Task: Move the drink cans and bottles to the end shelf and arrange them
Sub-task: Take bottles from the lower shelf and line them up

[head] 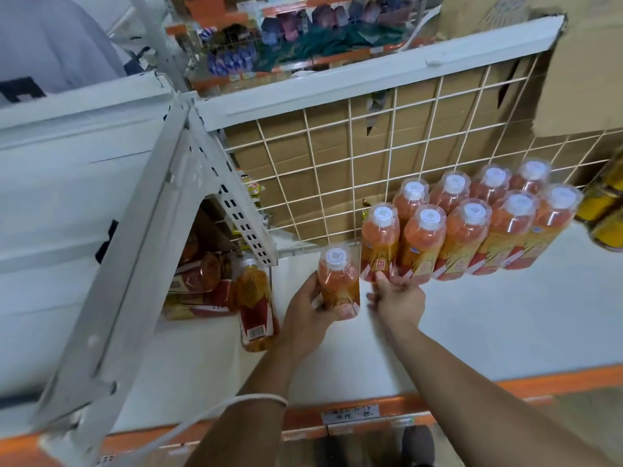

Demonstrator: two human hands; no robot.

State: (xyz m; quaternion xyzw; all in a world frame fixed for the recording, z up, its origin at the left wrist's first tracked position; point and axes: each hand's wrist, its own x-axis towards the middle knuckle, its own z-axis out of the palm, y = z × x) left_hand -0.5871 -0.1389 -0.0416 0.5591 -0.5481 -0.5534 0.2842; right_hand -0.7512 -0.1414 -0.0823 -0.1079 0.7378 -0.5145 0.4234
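White metal shelf (472,315) holds rows of white-capped orange drink bottles (472,224) — left hand (310,308) grips a spare bottle (338,281) to add, right hand (399,298) pinches the end bottle (379,244), probably steadying it.

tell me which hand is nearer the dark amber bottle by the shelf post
Left. The left hand, holding an orange bottle, is just right of the amber bottle, not touching it. The right hand is farther right, pinching the end bottle of the row.
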